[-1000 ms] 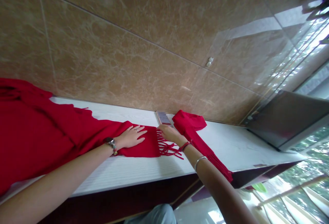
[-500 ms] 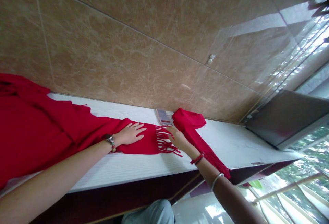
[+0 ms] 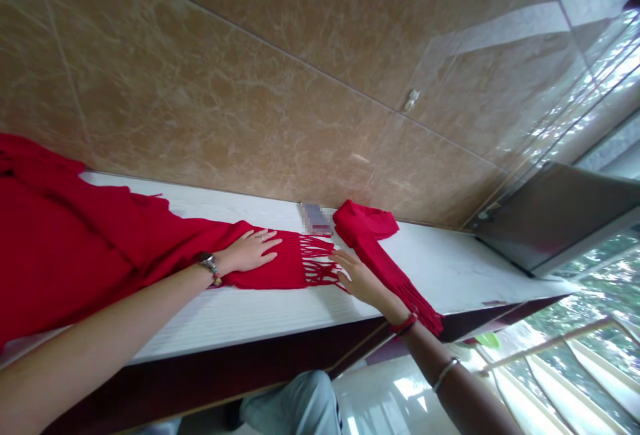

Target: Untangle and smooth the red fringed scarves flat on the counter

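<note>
A red fringed scarf (image 3: 283, 265) lies along the white tabletop, its near end flat and its wider part bunched at the far left. My left hand (image 3: 249, 250) rests on it with fingers spread, a ring and a beaded bracelet showing. Just right of the tassels is my right hand (image 3: 363, 278), fingers stretched out and reaching the fringe tips, with nothing seen gripped. Beyond that hand a folded red scarf piece (image 3: 380, 262) with its own fringe hangs slightly over the front edge. Whether it joins the first scarf I cannot tell.
A phone-like flat object (image 3: 316, 219), partly blurred, lies by the wall behind the fringe. The white tabletop (image 3: 440, 268) runs along a brown marbled tile wall (image 3: 225, 102). A dark panel (image 3: 555, 215) stands at the right end. My knee (image 3: 295, 402) is below the front edge.
My right hand has shifted right and slightly down, off the fringe toward its tips. The tassels lie straighter and more gathered. My left hand stays flat on the scarf.
</note>
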Demonstrator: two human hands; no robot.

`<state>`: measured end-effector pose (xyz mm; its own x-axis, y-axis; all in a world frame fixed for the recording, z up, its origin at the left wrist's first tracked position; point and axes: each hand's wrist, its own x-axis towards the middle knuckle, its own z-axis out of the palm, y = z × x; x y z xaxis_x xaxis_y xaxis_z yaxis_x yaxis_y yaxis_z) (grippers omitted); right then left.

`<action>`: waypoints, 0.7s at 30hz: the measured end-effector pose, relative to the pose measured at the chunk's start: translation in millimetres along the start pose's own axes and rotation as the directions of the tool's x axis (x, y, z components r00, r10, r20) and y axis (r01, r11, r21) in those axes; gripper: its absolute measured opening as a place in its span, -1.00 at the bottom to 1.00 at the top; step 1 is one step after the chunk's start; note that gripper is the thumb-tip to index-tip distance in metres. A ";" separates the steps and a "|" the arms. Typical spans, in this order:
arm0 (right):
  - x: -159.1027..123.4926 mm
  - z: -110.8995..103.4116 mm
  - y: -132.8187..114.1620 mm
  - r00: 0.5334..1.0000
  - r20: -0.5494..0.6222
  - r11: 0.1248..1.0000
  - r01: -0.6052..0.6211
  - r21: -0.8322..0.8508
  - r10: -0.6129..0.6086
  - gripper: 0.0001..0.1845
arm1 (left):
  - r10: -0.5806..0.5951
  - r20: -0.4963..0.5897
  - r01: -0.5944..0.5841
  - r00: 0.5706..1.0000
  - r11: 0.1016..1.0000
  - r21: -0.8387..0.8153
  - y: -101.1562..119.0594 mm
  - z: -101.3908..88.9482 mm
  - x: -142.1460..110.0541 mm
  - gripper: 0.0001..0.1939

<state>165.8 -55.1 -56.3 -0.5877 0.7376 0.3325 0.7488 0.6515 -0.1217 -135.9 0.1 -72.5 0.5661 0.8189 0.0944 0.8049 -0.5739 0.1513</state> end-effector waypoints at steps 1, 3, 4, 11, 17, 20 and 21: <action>4.7 -1.8 -10.0 0.998 0.013 0.998 0.055 0.032 -0.055 -0.59 | 0.000 -0.001 0.000 1.000 1.000 0.000 -0.3 0.3 0.1 -0.49; 15.1 -2.3 -29.9 0.982 0.097 0.985 0.157 0.077 -0.164 -0.62 | 0.007 -0.007 -0.007 1.000 1.000 0.001 -0.7 0.6 0.0 -0.49; 19.6 -1.6 -37.3 0.968 0.147 0.978 0.191 0.083 -0.201 -0.63 | 0.012 -0.008 -0.012 1.000 1.000 0.002 -0.7 0.6 -0.3 -0.49; 8.6 -8.9 -12.8 0.931 0.329 0.970 0.209 -0.123 -0.159 -0.70 | 0.003 0.004 -0.003 1.000 1.000 -0.006 1.0 0.0 -1.0 -0.50; -15.5 -35.9 18.3 0.948 0.315 0.965 0.130 -0.227 -0.053 -0.70 | 0.010 -0.001 -0.010 1.000 1.000 -0.006 -0.5 0.8 -0.6 -0.49; -2.2 -33.9 2.0 0.979 0.172 0.984 0.130 -0.123 -0.108 -0.68 | 0.012 0.001 -0.012 1.000 1.000 0.003 -1.7 0.5 -0.8 -0.49; 5.5 -29.8 -7.0 0.982 0.125 0.984 0.155 -0.086 -0.143 -0.69 | 0.013 -0.001 -0.013 1.000 1.000 0.006 -1.8 0.4 -0.8 -0.49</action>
<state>166.4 -60.9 -25.7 -0.7226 0.6528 0.2274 0.6724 0.7401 0.0117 -137.7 0.4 -73.2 0.5761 0.8115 0.0976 0.7987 -0.5843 0.1442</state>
